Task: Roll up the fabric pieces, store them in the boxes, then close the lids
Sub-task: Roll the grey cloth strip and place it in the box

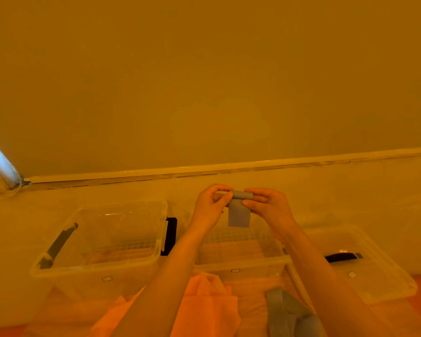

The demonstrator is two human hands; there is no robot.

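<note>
Hands: your left hand (210, 205) and right hand (269, 206) are pinching the grey strip (239, 210), half rolled, up at 12 o'clock | Boxes (102, 239): sitting open, looking empty | Left: more cloth (204, 302) waiting at 6 o'clock, lids not closed.

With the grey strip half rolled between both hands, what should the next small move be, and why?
Probably keep rolling: the grey strip is rolled only at its top, pinched by the left hand and right hand, while its tail hangs loose above the open middle box. Boxing it likely comes afterwards.
</note>
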